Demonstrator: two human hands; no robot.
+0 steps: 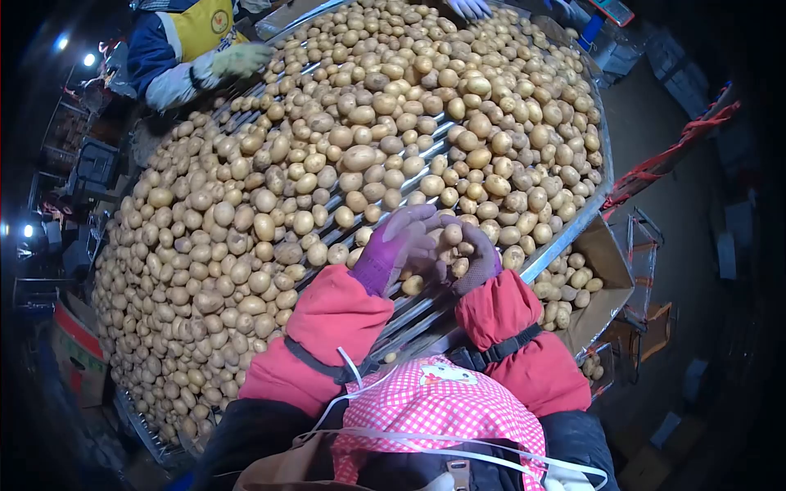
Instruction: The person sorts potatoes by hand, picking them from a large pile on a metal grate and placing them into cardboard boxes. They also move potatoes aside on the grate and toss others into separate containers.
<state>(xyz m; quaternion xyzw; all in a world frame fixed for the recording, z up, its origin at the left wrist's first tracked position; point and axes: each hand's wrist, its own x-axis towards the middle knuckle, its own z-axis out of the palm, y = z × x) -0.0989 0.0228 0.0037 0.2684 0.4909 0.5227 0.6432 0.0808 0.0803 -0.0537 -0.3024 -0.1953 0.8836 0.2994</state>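
Note:
Potatoes [358,158] of mixed sizes lie heaped over a slatted metal table [413,315]. My left hand [399,245], in a purple glove, is held over the near slats with its fingers stretched out and slightly curved. I see nothing clearly held in it. Close on its right, my right hand [480,260], gloved the same way, curls around small potatoes. One potato [452,236] shows near its fingertips and another potato [460,268] lies lower, against the palm. Between the two hands, a loose potato [413,285] rests on the slats.
A cardboard box [602,282] with potatoes stands off the table's right edge. Across the heap, a co-worker's gloved hand [241,61] touches potatoes at upper left, and another person's gloved hand [468,8] is at the top. Red strapping [671,151] stretches beyond the right rim.

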